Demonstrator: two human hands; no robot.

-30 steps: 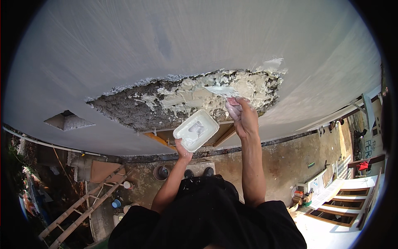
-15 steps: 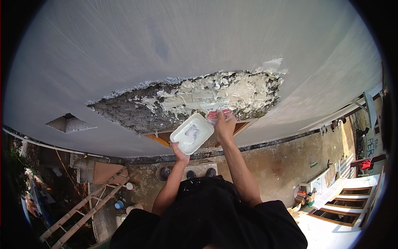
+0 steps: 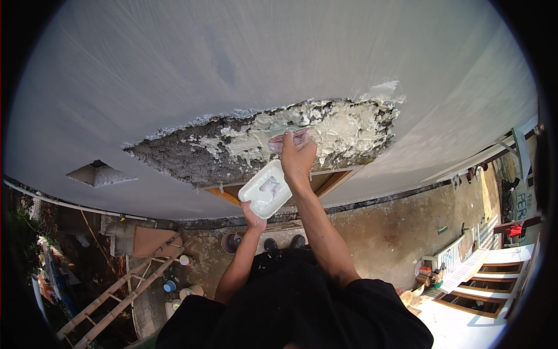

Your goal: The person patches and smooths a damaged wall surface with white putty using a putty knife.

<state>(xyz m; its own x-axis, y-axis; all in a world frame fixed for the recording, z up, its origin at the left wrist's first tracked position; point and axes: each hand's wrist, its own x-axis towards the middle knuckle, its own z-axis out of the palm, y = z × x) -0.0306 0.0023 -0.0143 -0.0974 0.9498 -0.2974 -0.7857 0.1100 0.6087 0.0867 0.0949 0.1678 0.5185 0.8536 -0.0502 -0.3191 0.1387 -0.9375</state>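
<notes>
The right hand (image 3: 299,158), nearer the rough patch (image 3: 247,138) in the wall (image 3: 174,64), grips a red scraper (image 3: 281,138) over it; the patch's long axis runs left to right. The left hand (image 3: 254,216), farther back, grips a white tray (image 3: 254,184) (pale paste (image 3: 261,196) inside) near the patch's lower edge.

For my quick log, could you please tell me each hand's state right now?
Left hand: closed on the white tray.
Right hand: closed on the red-handled scraper.
</notes>
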